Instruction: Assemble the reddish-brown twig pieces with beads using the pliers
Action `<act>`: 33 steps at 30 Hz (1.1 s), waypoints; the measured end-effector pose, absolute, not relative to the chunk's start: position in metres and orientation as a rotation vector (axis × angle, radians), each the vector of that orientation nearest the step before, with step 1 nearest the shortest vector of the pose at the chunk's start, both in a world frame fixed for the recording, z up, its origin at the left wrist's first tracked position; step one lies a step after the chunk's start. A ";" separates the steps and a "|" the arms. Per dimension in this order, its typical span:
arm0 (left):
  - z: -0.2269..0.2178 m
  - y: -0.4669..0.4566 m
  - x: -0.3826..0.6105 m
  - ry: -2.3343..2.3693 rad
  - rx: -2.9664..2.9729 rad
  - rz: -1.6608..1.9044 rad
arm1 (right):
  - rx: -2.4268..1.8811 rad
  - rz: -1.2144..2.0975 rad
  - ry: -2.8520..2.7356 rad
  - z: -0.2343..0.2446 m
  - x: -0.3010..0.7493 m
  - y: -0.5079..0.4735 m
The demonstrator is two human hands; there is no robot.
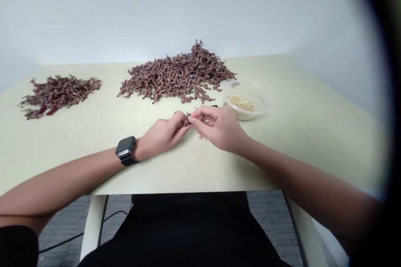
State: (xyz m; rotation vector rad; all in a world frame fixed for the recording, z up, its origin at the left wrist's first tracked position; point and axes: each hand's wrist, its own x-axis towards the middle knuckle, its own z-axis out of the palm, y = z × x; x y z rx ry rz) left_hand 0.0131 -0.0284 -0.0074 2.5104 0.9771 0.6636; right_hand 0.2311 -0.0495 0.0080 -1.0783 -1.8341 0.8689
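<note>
My left hand (166, 131), with a black watch on its wrist, has thumb and fingers closed on a small reddish-brown knotted piece (187, 119) above the table. Against it from the other side comes my right hand (221, 127), its thumb and forefinger pinched together at the piece. What lies between those right fingertips is too small to make out. A short dark object (214, 106) shows just behind the right knuckles; its kind is hidden. Straight ahead lies a large heap of similar reddish-brown pieces (180, 75), some with dark tips.
A smaller heap of similar pieces (62, 91) lies at the left, with two dark-red sticks (52, 111) at its front. Just beyond my right hand stands a clear plastic bowl (261, 110) holding tiny golden bits (241, 103). The pale table (194, 171) ends near my lap; a wall rises behind it.
</note>
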 end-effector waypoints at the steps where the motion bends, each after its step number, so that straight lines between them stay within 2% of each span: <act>1: -0.007 -0.028 0.013 0.956 2.493 0.668 | -1.072 0.819 -1.861 0.009 0.231 -0.049; 10: 0.002 -0.032 0.016 0.812 2.283 0.713 | -0.884 0.253 -2.067 0.009 0.238 -0.045; 19: 0.004 -0.036 0.018 0.816 2.239 0.687 | -0.788 0.202 -2.335 0.011 0.244 -0.043; 24: -0.002 -0.034 0.015 0.920 2.412 0.717 | -0.989 0.550 -2.012 0.010 0.231 -0.053; 28: -0.008 -0.029 0.012 0.998 2.637 0.702 | -1.113 1.008 -1.717 0.012 0.223 -0.058; 33: -0.009 -0.024 0.010 0.982 2.924 0.739 | -1.030 1.667 -1.320 0.014 0.225 -0.051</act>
